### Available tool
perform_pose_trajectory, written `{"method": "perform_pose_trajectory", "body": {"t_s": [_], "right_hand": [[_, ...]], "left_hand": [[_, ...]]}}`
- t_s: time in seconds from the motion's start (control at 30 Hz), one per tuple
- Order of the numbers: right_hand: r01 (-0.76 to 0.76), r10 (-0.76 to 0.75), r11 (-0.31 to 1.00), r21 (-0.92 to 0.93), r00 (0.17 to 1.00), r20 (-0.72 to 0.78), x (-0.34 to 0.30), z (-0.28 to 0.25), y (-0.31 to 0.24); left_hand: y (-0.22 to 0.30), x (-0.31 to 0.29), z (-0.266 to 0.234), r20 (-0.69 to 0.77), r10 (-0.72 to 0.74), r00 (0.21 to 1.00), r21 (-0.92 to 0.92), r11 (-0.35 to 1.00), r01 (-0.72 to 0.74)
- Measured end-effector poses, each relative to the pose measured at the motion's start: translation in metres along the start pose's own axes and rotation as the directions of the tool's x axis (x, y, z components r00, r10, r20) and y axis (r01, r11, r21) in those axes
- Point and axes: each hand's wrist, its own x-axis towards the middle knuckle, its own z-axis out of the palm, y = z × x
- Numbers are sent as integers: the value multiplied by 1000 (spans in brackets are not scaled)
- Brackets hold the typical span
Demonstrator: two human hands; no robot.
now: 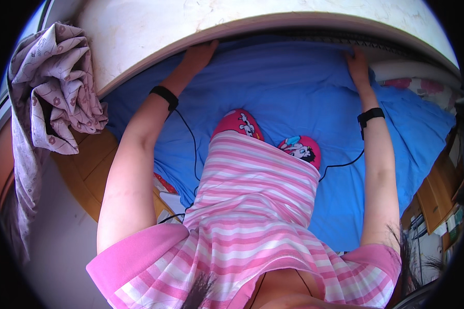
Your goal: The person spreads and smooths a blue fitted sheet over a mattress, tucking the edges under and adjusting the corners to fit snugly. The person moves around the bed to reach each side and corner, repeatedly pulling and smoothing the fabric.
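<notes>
A blue bed sheet (273, 77) is spread over the bed, its far edge running beneath a pale wall-like surface. At that edge on the left, my left hand (200, 55) is closed on the sheet, with its fingertips in shadow. Farther right, my right hand (358, 67) pinches the sheet near its far right corner, where the edge is raised and creased. Both arms are stretched forward and wide apart. Each wrist has a black band with a thin black cable. My feet, in pink socks (237, 123) with cartoon figures, stand on the sheet between my arms.
A bunched floral curtain (56, 87) hangs at the left by the window. The pale wall-like surface (232, 20) curves across the far side. White bedding with pink flowers (423, 86) shows past the sheet at right. Wooden furniture (441, 198) with shelved items stands at right.
</notes>
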Motion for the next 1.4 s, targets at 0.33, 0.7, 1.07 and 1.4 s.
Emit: {"method": "perform_pose_trajectory", "body": {"t_s": [0.33,0.7,1.07,1.4], "right_hand": [[89,-170,977,-195,878,-448,39,10,-6],[-21,12,998,-64,991,-130,46,6,-22],[25,-6,996,-83,973,230,58,19,-4],[-78,35,984,-160,967,-254,30,5,-47]], "left_hand": [[25,32,10,-54,-29,998,29,999,30],[51,23,-6,-46,-304,952,-420,870,258],[84,34,-16,-79,-332,940,-639,741,208],[99,56,4,53,-237,970,-494,838,232]]}}
